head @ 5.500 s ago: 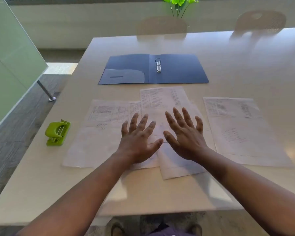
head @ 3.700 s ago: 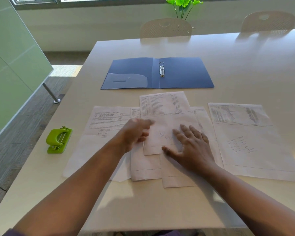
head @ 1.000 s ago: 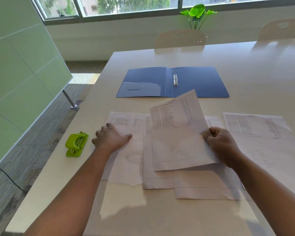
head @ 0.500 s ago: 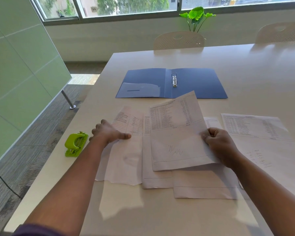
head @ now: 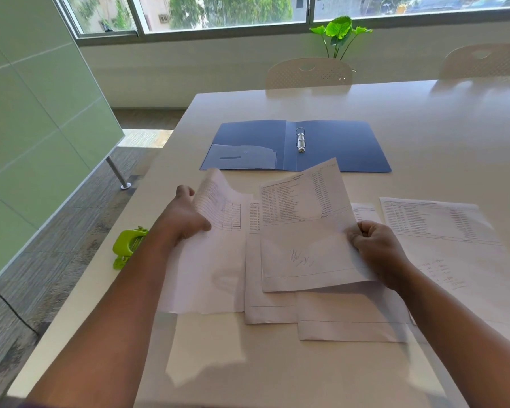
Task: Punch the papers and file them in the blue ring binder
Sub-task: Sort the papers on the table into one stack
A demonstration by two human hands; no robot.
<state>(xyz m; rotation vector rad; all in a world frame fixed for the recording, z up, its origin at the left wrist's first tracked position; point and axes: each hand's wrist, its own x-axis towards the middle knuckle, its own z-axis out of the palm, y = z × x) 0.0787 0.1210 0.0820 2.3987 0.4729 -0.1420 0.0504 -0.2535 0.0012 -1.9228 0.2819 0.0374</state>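
Head view: the right hand [head: 376, 248] has its fingers curled into a fist around the right edge of a printed sheet [head: 305, 231], thumb on top, pinching the paper and lifting that side clear of the pile; the sheet's far corner tilts up toward the binder. The left hand [head: 183, 217] pinches the left edge of another sheet [head: 215, 251], thumb over the top face and the other fingers under it, where they cannot be seen; the far end of that sheet curls up and bends over the hand while its near end lies flat on the table [head: 277, 372].

Between and beneath the two held sheets lie more papers [head: 330, 319], overlapping one another, their near edges stepped toward the person. One further sheet [head: 442, 231] lies flat at the right, apart from the right hand, with print at its far end and handwriting nearer.

The blue binder [head: 336, 148] lies open and flat beyond the papers, its metal rings [head: 300, 139] upright at the spine and a clear pocket on the left cover. A green punch [head: 127, 245] sits near the table's left edge, just beside the left forearm.

Two pale chairs [head: 308, 72] stand at the far side, with a green plant [head: 340, 32] behind them under the window.
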